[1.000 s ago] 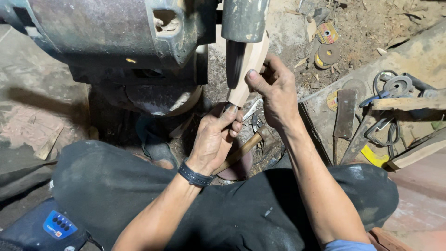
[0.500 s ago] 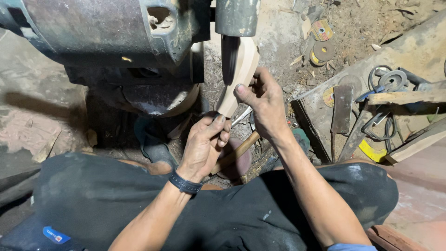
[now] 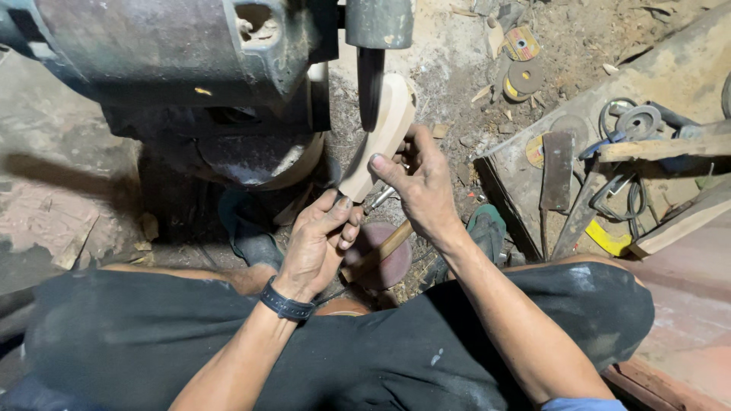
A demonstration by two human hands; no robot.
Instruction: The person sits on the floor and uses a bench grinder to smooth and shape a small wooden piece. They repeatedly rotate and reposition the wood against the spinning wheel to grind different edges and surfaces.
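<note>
A pale wooden piece (image 3: 381, 133) with a rounded top is held up against a dark grinding wheel (image 3: 370, 87) on a grey bench grinder (image 3: 175, 53). My left hand (image 3: 316, 240), with a black wristband, grips the lower end of the wood. My right hand (image 3: 415, 183) pinches its right side, thumb on the face. I sit on the ground, knees in dark trousers spread below the grinder.
A wooden-handled hammer (image 3: 388, 247) lies on the ground between my legs. Right of me a wooden box (image 3: 518, 171) holds a flat metal blade (image 3: 557, 169), rings and cables (image 3: 636, 122). Worn cutting discs (image 3: 521, 61) lie in the sawdust beyond.
The wooden piece has tilted and shifted right across the wheel, its rounded top now turned against it. Both hands followed, keeping their grip.
</note>
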